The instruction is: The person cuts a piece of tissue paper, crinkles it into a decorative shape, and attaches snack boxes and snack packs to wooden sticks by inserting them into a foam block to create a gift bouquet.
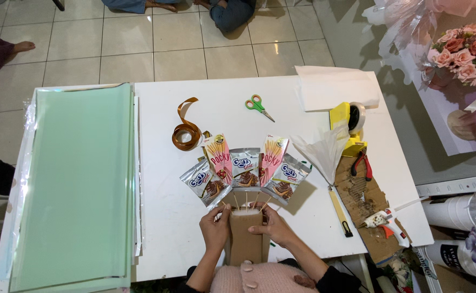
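Note:
My left hand [214,228] and my right hand [273,223] grip the two sides of an upright brown cardboard block [246,239] at the near edge of the white table [167,184]. Several thin wooden sticks [247,202] rise from the block's top. They carry a fan of snack packs: three silver foil packs [245,168] and two tall pink boxes [219,156]. The packs lie flat on the table, spread away from me.
Pale green wrapping sheets [78,184] cover the table's left. A bronze ribbon roll [186,133], green-handled scissors [258,106], white tissue [333,87], a yellow tape dispenser [349,122], red pliers [361,164], a yellow knife [340,211] and a glue gun [381,220] on cardboard lie around. A rose bouquet [463,54] stands right.

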